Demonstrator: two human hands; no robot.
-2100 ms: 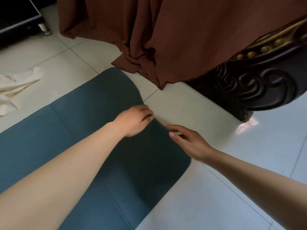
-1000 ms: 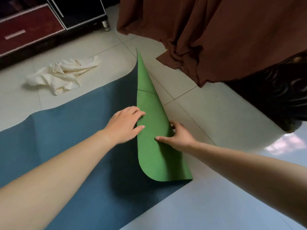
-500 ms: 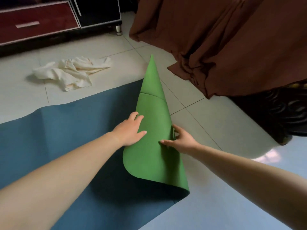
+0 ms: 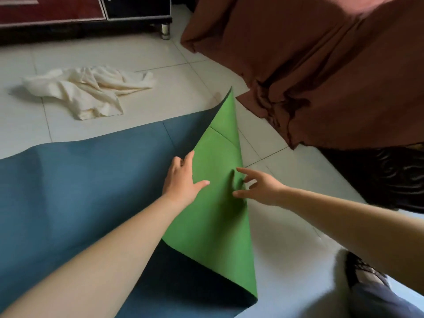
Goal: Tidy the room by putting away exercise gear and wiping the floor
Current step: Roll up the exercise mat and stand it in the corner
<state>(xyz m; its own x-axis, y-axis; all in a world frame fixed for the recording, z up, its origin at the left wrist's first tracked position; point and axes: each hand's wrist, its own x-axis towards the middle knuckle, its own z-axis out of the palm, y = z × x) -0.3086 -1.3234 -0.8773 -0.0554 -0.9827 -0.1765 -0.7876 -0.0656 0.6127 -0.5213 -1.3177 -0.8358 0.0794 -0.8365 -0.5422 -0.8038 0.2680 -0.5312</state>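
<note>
A blue exercise mat (image 4: pixel 80 191) lies on the white tiled floor. Its right end is folded over to the left and shows a green underside (image 4: pixel 215 226). My left hand (image 4: pixel 183 180) lies flat on the left edge of the green flap, fingers spread. At the flap's right fold my right hand (image 4: pixel 259 187) hovers with its fingers apart, fingertips at or just off the mat. A crumpled cream cloth (image 4: pixel 87 90) lies on the floor beyond the mat.
A brown drape (image 4: pixel 321 65) hangs down to the floor at the upper right, over dark carved furniture (image 4: pixel 378 177). A red and black cabinet (image 4: pixel 80 10) on metal feet lines the far wall. My knee (image 4: pixel 378 294) shows at the bottom right.
The mat's right end was lifted off the floor and folded over leftward, baring its green side. My right hand has let go of the fold and spread its fingers; the flap lies lower and wider.
</note>
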